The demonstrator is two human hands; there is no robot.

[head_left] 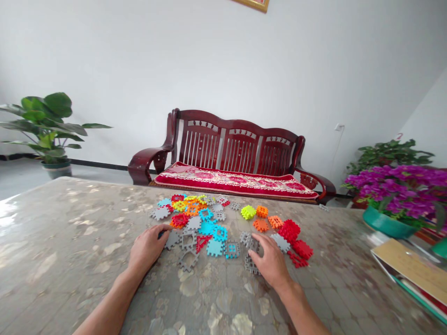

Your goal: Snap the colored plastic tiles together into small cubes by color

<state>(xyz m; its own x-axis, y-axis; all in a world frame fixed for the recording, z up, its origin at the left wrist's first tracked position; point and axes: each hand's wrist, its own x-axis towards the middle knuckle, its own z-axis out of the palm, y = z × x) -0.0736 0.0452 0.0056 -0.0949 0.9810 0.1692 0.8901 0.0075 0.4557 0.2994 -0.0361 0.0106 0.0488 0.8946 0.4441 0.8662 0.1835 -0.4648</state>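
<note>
My left hand [148, 246] rests at the left edge of a pile of plastic interlocking tiles, fingers curled beside a flat grey tile [172, 239]. Something small and dark blue shows between its thumb and index finger, too hidden to name. My right hand [270, 258] has thumb and index finger around a grey interlocking tile [247, 239], partly covered by the fingers. Under that hand lies another grey tile [252, 266] with square openings. Between the hands are a light blue tile [214, 248], a red triangular frame [202, 243] and a grey ring-shaped tile [188, 260].
Stacked red tiles [289, 230], orange tiles [261, 225] and a yellow-green stack [248, 212] lie right of the pile. A purple flower pot [389, 223] and papers [412, 267] occupy the table's right side. Behind the patterned table [70, 260] stands a wooden bench [240, 144].
</note>
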